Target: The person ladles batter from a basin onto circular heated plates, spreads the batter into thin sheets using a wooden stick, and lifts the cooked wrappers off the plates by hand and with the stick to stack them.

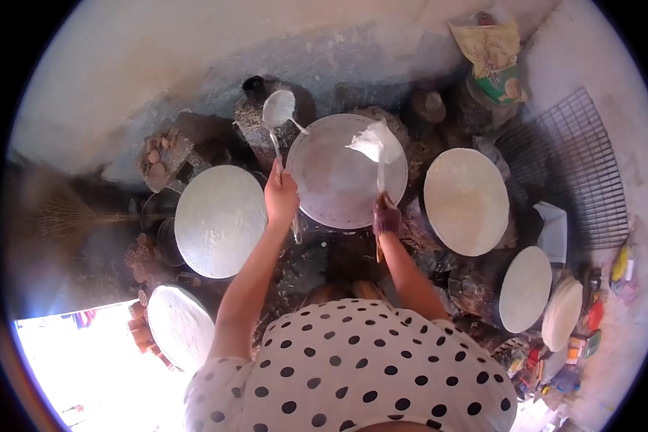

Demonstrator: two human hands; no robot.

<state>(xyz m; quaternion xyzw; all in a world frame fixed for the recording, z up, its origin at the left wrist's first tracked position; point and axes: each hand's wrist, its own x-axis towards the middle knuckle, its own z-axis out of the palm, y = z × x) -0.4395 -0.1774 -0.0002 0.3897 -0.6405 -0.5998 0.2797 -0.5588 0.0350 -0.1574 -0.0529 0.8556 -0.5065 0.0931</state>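
The ladle (279,108) is just ahead of the left grip (281,194), which is closed around its handle. A thin white trail (299,127) runs from it toward the big round pan (327,173), so a tilt could drip outside the rim. The right grip (387,218) is wrapped around the handle of a white paddle (374,140) over the pan. Pushing down too hard could scrape. Swinging wide could bump the round plate (466,201) right of that grip.

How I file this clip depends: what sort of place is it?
Probably a rustic flatbread kitchen, judging by the round griddle in front, the ladle in the left hand and the stack of pale rounds.
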